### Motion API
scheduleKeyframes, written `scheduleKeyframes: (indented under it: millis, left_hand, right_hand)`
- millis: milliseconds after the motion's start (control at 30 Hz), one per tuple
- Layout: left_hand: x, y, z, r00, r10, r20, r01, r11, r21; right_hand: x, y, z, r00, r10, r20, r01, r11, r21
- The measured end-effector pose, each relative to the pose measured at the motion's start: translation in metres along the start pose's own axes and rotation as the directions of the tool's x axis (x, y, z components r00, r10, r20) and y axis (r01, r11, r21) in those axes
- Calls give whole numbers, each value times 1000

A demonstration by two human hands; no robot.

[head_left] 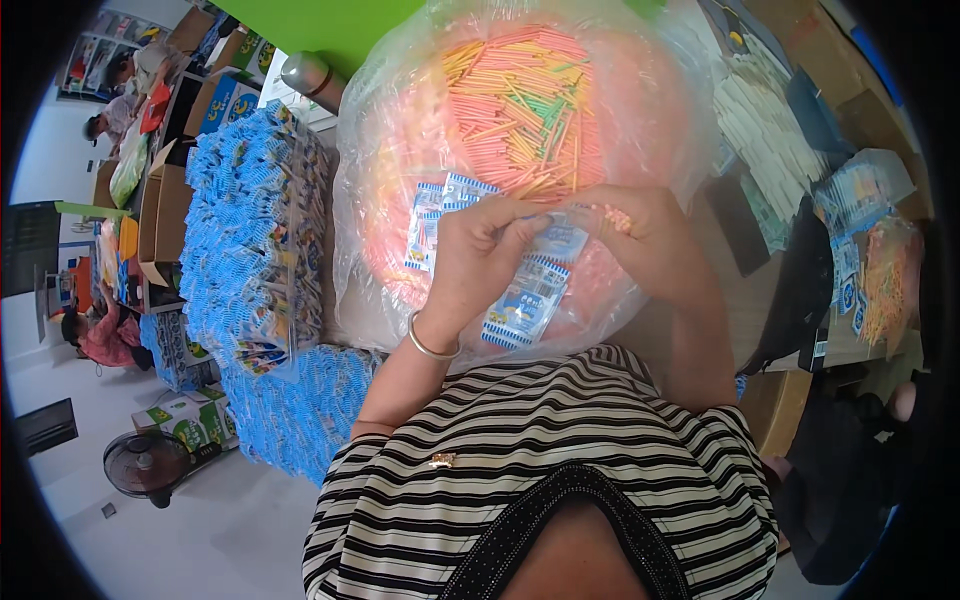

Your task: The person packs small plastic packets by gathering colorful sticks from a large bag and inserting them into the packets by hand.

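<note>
A large clear plastic bag lies open in front of me, full of thin pink, yellow and green sticks. Over its near side, my left hand is closed, thumb and fingers pinching the edge of a small blue-and-white packet. At the packet's other side, my right hand is curled round a small bundle of pink sticks, whose ends show between the fingers. More flat packets lie on the bag below and behind my left hand. My palms hide part of the packet and bundle.
Tall stacks of blue packets in clear bags stand to the left, with more blue packets below. White strips and bagged sticks lie right. A dark bottle, a fan and other people appear left.
</note>
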State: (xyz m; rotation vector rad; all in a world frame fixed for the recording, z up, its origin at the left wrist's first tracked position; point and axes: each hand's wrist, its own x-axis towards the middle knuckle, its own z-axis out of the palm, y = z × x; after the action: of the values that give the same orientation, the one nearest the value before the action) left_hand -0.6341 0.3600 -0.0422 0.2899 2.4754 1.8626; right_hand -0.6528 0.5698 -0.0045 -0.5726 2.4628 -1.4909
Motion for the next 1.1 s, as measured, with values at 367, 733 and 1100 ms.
scheduleKeyframes:
  millis: [367, 733, 1100]
  left_hand:
    - [-1, -17, 2, 994, -100, -52, 95, 990, -100]
    - [-3, -9, 7, 985, -69, -160, 43, 986, -161]
    - [-3, -3, 5, 998, -57, -18, 56, 995, -79]
  right_hand:
    - [31, -9, 12, 932, 30, -361, 223, 738, 637]
    - [24, -6, 14, 929, 95, -358, 190, 709, 679]
    - [38, -29, 24, 955, 81, -285, 125, 761, 636]
